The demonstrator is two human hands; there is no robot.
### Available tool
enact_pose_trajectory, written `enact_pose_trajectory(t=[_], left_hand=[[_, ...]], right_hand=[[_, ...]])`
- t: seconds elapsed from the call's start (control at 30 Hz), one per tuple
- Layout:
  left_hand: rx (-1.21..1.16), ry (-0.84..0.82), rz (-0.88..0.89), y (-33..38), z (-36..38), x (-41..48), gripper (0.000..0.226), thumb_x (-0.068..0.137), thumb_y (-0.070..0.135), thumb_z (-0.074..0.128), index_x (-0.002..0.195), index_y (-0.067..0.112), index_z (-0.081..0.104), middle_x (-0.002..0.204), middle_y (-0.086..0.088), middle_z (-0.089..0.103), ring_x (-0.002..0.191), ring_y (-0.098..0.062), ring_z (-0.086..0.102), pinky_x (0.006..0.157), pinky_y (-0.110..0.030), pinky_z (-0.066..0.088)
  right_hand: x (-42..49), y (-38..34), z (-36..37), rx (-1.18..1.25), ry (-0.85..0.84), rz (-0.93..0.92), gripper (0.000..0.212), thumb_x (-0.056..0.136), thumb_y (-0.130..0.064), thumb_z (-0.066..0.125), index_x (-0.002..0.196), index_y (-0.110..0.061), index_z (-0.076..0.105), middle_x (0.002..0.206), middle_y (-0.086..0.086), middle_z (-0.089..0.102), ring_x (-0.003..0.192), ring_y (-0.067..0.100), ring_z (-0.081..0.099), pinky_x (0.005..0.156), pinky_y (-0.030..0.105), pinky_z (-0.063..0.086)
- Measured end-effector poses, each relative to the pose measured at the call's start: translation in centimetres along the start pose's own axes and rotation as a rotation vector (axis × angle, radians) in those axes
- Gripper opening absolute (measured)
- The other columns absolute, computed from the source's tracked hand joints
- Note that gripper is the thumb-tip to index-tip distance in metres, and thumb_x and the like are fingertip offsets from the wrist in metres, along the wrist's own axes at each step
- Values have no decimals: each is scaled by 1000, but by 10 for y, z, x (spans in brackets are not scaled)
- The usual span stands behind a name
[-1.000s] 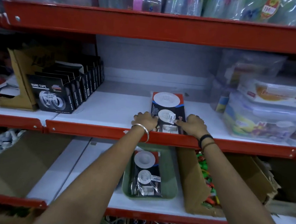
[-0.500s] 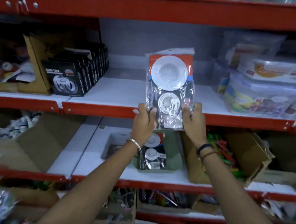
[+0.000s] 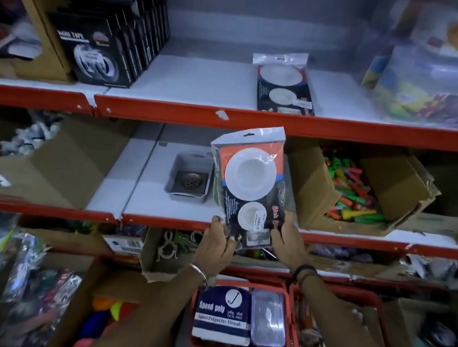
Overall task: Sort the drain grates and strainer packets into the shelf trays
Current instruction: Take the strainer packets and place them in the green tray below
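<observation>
I hold a clear strainer packet upright in front of the middle shelf; it shows two white round strainers on a red and black card. My left hand grips its lower left corner and my right hand its lower right edge. Behind the packet, a grey tray on the middle shelf holds a round metal drain grate. The packet hides whatever lies directly behind it. More strainer packets lie flat on the upper shelf.
Black tape boxes stand at the upper left, plastic containers at the upper right. A cardboard box of coloured items sits right of the tray, another carton left. Red baskets sit below.
The packet came off the upper shelf and has moved down to the middle shelf level, still in both hands. The view has dropped with it.
</observation>
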State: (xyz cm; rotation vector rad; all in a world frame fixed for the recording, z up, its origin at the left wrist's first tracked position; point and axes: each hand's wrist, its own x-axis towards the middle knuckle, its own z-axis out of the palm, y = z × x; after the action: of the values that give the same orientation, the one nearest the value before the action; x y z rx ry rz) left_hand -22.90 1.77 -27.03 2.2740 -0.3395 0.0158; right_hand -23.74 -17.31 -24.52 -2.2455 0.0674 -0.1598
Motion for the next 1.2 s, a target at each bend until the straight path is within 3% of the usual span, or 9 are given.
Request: enact_pose_trajectory(t=[0.1,0.27,0.4,0.6,0.73,0.9,1.0,1.1,1.2], left_hand=[[4,-17,-58,-3,5,16,10,90,15,42,98,11,37,86,-15,54,75,-29,52,71,-44,46],[-40,113,-197,-10,15,65,56,88,5,52,139,3,29,82,-2,56,75,-18,54,82,-36,40],[218,106,-242,-19,16,109,34,94,23,46,127,16,48,121,-7,58,113,-27,48,96,-41,29],[452,-26,-257,-26,14,134,33,95,39,42,110,21,65,131,-5,46,119,-29,37,101,-46,25],[297,217,84,12,-11,134,35,93,40,38,106,19,64,122,-5,55,111,-25,41,92,-42,31],[244,559,562,107,-70,184,19,89,21,48,99,11,60,108,-10,61,103,-25,52,91,-32,34],[304,531,371,152,-96,225,31,88,20,51,115,6,53,119,-16,53,108,-30,49,92,-39,43],[341,196,-78,171,-107,258,44,92,24,45,129,1,38,132,-23,45,122,-38,43,99,-46,40],[40,103,-237,177,-107,274,43,92,14,45,128,-5,31,132,-27,48,122,-42,47,97,-45,42]], right_hand=[[16,9,10,20,-11,83,46,89,-7,49,131,-4,31,94,4,57,77,25,56,62,28,37],[63,19,28,11,31,229,65,92,-13,52,143,-6,14,75,11,61,57,22,54,50,34,44],[100,22,37,-156,24,238,42,89,-18,54,127,-4,43,115,19,56,105,36,56,89,43,47],[121,23,30,-404,11,232,30,91,-32,50,111,-16,65,123,15,54,110,36,54,98,43,36],[112,-33,-15,-107,245,-116,31,91,-31,48,109,-10,62,113,12,56,96,19,56,82,26,28],[151,-106,-96,-38,534,-429,19,88,-22,52,100,-11,60,106,10,60,96,17,56,87,34,40],[196,-124,-132,-270,555,-255,35,85,-28,54,114,-8,57,116,16,57,107,33,56,92,41,37],[228,-128,-150,-546,250,159,56,89,-43,50,127,-3,44,130,23,52,121,39,47,101,44,32],[245,-127,-150,-483,85,226,56,88,-39,52,130,-4,40,133,20,51,123,36,47,102,41,32]])
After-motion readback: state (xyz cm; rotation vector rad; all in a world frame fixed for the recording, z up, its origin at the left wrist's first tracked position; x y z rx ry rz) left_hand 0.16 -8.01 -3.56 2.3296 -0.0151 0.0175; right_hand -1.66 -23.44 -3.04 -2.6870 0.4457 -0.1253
